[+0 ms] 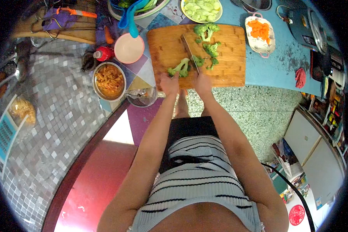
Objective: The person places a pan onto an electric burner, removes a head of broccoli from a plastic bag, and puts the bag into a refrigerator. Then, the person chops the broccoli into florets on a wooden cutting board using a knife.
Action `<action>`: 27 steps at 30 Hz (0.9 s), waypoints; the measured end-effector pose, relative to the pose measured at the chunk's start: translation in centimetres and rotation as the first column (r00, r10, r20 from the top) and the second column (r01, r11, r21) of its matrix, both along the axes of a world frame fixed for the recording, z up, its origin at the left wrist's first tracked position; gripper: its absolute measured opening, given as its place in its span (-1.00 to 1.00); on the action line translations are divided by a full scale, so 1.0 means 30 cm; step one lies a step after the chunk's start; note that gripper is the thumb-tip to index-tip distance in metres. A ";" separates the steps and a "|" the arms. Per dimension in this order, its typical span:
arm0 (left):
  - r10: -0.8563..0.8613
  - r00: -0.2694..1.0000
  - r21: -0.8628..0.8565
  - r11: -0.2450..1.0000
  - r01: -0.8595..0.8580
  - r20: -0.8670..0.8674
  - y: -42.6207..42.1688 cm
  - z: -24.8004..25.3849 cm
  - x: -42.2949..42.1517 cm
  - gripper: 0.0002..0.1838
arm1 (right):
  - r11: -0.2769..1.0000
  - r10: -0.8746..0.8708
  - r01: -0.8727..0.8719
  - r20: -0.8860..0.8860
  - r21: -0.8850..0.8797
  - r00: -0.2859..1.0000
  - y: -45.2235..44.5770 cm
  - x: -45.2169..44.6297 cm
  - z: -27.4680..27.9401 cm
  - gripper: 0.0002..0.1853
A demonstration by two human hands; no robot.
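Note:
On the wooden cutting board [162, 46], my right hand [202, 83] grips a kitchen knife [188, 48] by its handle, the blade pointing away from me. My left hand [169, 83] is closed on the stem end of a broccoli piece [180, 68], just left of the blade. A small broccoli floret [198, 60] lies against the knife's right side. Farther right and back on the board are a larger broccoli floret [207, 31], another floret [211, 49] and a few small bits.
Behind the board stands a plate of sliced cucumber [201, 11]. A dish [270, 23] with carrot slices is to the right, near a red cloth [300, 77]. On the left are a pink-rimmed bowl [129, 48], a metal bowl of food [110, 81] and a red-capped bottle [103, 53].

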State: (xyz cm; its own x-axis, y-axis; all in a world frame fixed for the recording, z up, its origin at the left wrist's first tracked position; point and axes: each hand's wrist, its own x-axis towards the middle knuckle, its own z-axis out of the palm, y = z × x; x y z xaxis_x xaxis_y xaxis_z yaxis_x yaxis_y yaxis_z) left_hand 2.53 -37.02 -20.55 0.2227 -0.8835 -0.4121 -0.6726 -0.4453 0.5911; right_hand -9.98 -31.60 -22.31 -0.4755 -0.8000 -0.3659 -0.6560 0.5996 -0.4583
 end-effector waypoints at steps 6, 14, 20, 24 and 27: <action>-0.217 0.976 -0.073 0.974 0.215 -0.009 -0.095 -0.001 0.054 -0.47 | 0.994 -0.031 0.035 0.045 -0.099 0.999 0.015 -0.059 0.145 -0.75; -0.255 0.967 0.160 0.956 0.247 0.029 -0.179 0.022 0.039 -0.54 | 0.985 0.175 -0.175 -0.023 -0.004 0.984 0.017 -0.016 0.220 -0.80; -0.351 0.932 0.206 0.922 0.327 0.093 -0.196 0.032 0.021 -0.56 | 0.972 0.213 -0.206 -0.055 0.109 0.976 -0.028 -0.003 0.208 -0.83; -0.424 0.895 0.124 0.904 0.409 0.138 -0.187 0.008 0.015 -0.55 | 0.953 0.236 -0.229 -0.013 0.200 0.972 -0.080 -0.014 0.118 -0.76; -0.482 0.862 0.062 0.876 0.478 0.156 -0.170 -0.022 0.026 -0.54 | 0.982 0.146 -0.152 0.054 0.113 0.988 -0.071 -0.020 0.111 -0.73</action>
State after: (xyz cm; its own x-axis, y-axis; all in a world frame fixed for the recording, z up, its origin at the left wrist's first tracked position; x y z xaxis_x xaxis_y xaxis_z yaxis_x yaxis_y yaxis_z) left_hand 3.32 -42.12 -21.19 -0.1619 -0.8900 -0.4263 -0.8912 -0.0536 0.4504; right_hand -10.59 -33.72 -18.98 -0.3349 -0.8112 -0.4794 -0.7220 0.5478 -0.4226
